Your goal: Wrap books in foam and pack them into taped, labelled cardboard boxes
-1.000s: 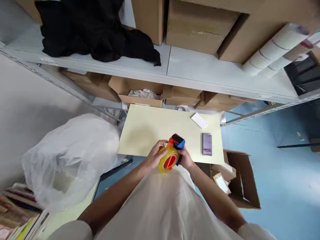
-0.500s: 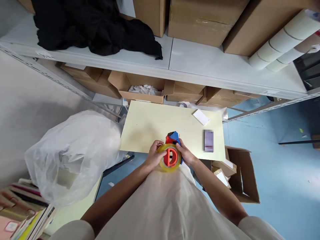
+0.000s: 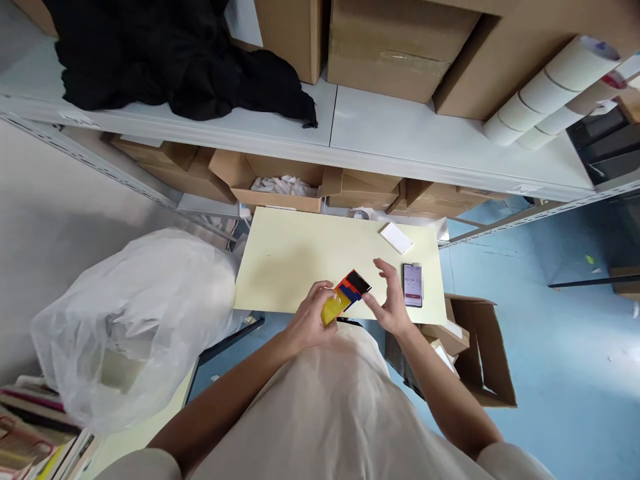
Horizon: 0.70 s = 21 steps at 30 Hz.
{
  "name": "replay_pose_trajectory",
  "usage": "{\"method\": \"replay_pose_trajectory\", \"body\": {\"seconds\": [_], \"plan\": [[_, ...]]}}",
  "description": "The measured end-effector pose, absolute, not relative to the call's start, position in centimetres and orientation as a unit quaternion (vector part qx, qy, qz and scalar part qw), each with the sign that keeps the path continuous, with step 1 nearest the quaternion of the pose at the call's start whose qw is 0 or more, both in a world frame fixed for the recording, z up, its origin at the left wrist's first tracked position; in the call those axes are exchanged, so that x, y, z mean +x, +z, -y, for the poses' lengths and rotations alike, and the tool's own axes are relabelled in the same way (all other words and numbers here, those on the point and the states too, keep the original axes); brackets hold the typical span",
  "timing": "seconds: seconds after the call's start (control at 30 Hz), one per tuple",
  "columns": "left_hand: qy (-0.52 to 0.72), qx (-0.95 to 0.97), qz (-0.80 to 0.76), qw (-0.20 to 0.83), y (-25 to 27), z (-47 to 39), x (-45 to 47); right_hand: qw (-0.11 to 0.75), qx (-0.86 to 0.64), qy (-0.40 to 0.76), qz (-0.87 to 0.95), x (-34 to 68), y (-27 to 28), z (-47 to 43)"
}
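My left hand [image 3: 315, 313] is wrapped round a tape dispenser [image 3: 345, 295] loaded with a wide yellowish roll. The dispenser is tilted, its black, red and blue head pointing up and to the right. On the right side, my right hand [image 3: 393, 303] has its fingers spread, with the thumb tip close by the dispenser's head; whether it touches cannot be made out. Beneath them is the pale yellow table [image 3: 280, 253]. A phone with a lit screen [image 3: 413, 285] lies just right of my right hand, and a white flat box [image 3: 397, 238] rests farther back.
Behind the table stands a grey shelf [image 3: 380, 137] with cardboard boxes [image 3: 400, 50], black cloth [image 3: 165, 60] and white rolls [image 3: 550, 90]. A big translucent plastic bag [image 3: 140, 313] bulges at left. An open carton [image 3: 483, 347] sits on the floor at right.
The tape dispenser has been turned from its round side facing up to edge-on, head toward the right. My right hand has let go and opened; my left hand keeps its hold.
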State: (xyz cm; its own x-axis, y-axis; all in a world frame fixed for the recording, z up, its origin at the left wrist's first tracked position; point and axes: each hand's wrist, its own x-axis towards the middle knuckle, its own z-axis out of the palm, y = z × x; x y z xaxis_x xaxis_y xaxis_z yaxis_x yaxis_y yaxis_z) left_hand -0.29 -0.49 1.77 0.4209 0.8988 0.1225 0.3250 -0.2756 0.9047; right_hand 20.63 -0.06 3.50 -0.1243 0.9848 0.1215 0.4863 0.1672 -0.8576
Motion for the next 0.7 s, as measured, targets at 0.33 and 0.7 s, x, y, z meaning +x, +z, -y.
{"method": "replay_pose_trajectory", "body": {"seconds": [0.33, 0.7], "plan": [[0.226, 0.791, -0.401, 0.403, 2.6, 1.1, -0.7, -0.052, -0.331, 0.264, 0.904, 18.2, 9.6, -4.1], [0.227, 0.770, -0.402, 0.441, 2.8, 1.0, -1.1, -0.119, -0.322, 0.177, 0.922, 17.8, 9.7, -4.2]]}}
